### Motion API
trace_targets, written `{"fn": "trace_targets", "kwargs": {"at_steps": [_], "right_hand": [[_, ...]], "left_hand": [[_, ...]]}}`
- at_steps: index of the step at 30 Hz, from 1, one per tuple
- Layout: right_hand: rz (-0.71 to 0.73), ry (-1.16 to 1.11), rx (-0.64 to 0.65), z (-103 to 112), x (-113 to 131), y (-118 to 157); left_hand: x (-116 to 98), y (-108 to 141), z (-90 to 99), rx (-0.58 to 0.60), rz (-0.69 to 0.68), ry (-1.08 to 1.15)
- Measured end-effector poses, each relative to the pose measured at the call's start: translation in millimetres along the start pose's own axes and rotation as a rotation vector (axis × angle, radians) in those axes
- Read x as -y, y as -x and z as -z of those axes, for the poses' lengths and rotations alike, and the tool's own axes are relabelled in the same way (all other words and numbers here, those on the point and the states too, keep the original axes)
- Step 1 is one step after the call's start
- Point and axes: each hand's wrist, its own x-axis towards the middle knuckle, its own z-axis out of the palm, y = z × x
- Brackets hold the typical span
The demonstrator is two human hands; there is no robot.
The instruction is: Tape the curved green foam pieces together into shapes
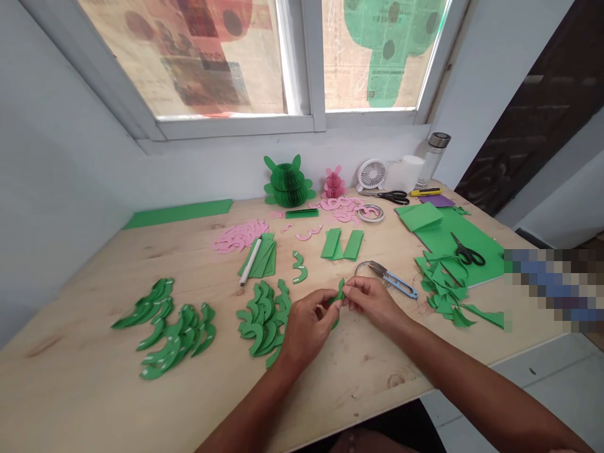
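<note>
Near the front middle of the table, my left hand (311, 321) pinches a small curved green paper piece (340, 289) between thumb and fingers. My right hand (368, 296) meets it from the right, fingertips closed at the edge of the same piece. Part of the piece is hidden by my fingers. Just left of my left hand lies a heap of wavy green paper cutouts (264, 318). A single wavy green cutout with white patches (299, 267) rests beyond my hands. Blue-handled thread snips (394, 279) lie right of my right hand.
More green cutouts (182, 340) lie at left. Green scraps (443, 283) and black scissors (467, 250) are at right. Behind are a white pen (251, 261), pink cutouts (240, 236), a tape roll (370, 213), a green paper figure (289, 184), a small fan (372, 173) and a bottle (431, 160).
</note>
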Motion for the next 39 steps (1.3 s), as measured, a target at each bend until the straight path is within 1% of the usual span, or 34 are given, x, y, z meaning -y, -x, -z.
{"fn": "trace_targets", "kwargs": {"at_steps": [3,7,13,16,20,23,27,29,30,32,36,39], "right_hand": [[0.001,0.005,0.003,0,1,0],[0.002,0.000,0.007,0,1,0],[-0.023,0.023,-0.028,0,1,-1],[-0.027,0.064,-0.039,1,1,-1],[0.023,0.138,-0.033,3,-3,-2],[0.077,0.256,-0.047,5,-6,-2],[0.143,0.447,-0.092,7,-5,1],[0.183,0.546,-0.111,7,-3,4],[0.201,0.596,-0.117,6,-2,5],[0.225,0.688,-0.119,5,1,7],[0.244,0.834,-0.109,3,3,9],[0.266,0.943,-0.102,3,2,9]], "left_hand": [[-3,-2,0.9,0.035,0.096,0.163],[-5,-4,1.8,0.063,0.172,0.333],[-5,-6,3.1,0.016,0.268,0.498],[-5,-6,4.8,0.047,0.290,0.513],[-3,-7,6.1,0.078,0.261,0.447],[-1,-8,5.5,0.075,0.256,0.392],[2,-8,5.9,0.048,0.247,0.386],[3,-8,6.9,0.044,0.215,0.340],[4,-7,7.4,0.041,0.185,0.281],[6,-5,7.3,0.016,0.100,0.090],[12,-1,3.2,-0.089,-0.130,-0.356],[15,0,0.0,-0.145,-0.337,-0.510]]}}
